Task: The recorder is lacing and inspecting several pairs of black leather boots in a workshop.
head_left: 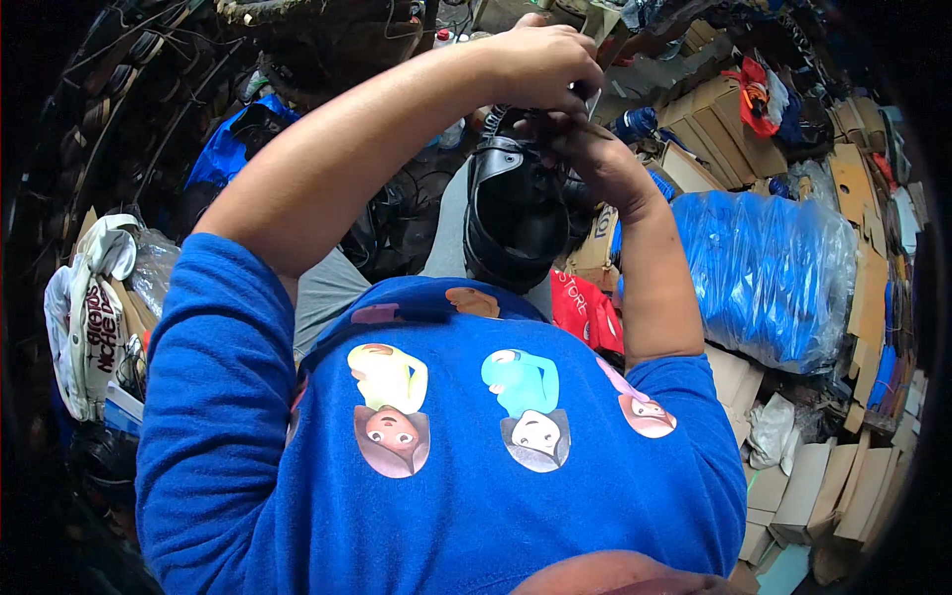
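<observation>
A black leather shoe [516, 213] rests on the person's lap just above the picture's centre, toe pointing down toward the blue printed shirt [446, 466], heel and opening tipped up toward twelve o'clock. Lying that way, it is steadied by the knee and its top comes within reach of both hands, which meet over the opening.

The left hand [540, 59] arches over the shoe from eleven o'clock, its fingers curled down and pressed together on something small and pale at the shoe's upper edge; what that piece is cannot be made out. The right hand [595, 159] comes in from four o'clock and sits just beneath the left, its grip closed against the shoe's collar, seemingly bracing it while the other hand works. The fingertips of both are tucked out of sight, so exactly what each pinches is uncertain.

At three o'clock a large bundle wrapped in blue plastic [764, 268] lies among flattened cardboard boxes [714, 129]. A red bag [585, 307] shows just below the right forearm. At nine o'clock a white printed bag [89, 317] sits at the shirt's sleeve. The far rim is dark and bent, and the heap at twelve o'clock is too cluttered to read.
</observation>
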Tool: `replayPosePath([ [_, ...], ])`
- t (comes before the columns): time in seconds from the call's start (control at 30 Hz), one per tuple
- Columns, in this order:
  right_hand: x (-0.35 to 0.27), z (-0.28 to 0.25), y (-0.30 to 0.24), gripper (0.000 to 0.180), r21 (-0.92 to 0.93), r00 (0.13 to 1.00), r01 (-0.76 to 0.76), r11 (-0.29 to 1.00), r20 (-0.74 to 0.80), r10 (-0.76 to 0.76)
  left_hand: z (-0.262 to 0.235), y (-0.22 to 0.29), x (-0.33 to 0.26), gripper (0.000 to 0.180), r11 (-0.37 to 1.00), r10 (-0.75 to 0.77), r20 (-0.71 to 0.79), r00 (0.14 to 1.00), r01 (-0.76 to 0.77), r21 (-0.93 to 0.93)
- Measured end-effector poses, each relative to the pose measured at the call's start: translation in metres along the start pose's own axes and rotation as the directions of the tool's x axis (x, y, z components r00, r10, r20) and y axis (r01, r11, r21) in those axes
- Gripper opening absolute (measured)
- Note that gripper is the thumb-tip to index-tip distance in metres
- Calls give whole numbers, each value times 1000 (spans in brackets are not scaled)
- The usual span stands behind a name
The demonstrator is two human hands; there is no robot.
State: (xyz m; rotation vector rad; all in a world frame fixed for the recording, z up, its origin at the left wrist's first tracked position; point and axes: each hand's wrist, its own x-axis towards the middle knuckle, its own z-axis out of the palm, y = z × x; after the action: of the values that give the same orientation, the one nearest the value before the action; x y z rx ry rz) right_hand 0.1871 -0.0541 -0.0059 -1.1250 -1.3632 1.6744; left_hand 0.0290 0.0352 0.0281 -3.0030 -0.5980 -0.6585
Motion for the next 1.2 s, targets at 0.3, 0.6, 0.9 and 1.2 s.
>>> replayPosePath([
  [0.3, 4, -23, 22, 28, 317, 996, -91, 944, 19, 89, 26, 12, -45, 27, 925, -161, -27, 987, 141, -354],
  [0.6, 14, -20, 27, 18, 223, 986, 37, 974, -165, 1, 29, 20, -53, 37, 794, -292, -15, 956, 233, -562],
  [0.9, 16, -16, 30, 23, 183, 934, 129, 975, -353, -57, 48, 34, -53, 16, 969, -128, -232, 964, 72, -237],
  [1.2, -10, -4, 24, 22, -603, 870, 106, 790, -329, -367, 39, 32, -47, 20, 968, -135, 25, 991, 137, -208],
])
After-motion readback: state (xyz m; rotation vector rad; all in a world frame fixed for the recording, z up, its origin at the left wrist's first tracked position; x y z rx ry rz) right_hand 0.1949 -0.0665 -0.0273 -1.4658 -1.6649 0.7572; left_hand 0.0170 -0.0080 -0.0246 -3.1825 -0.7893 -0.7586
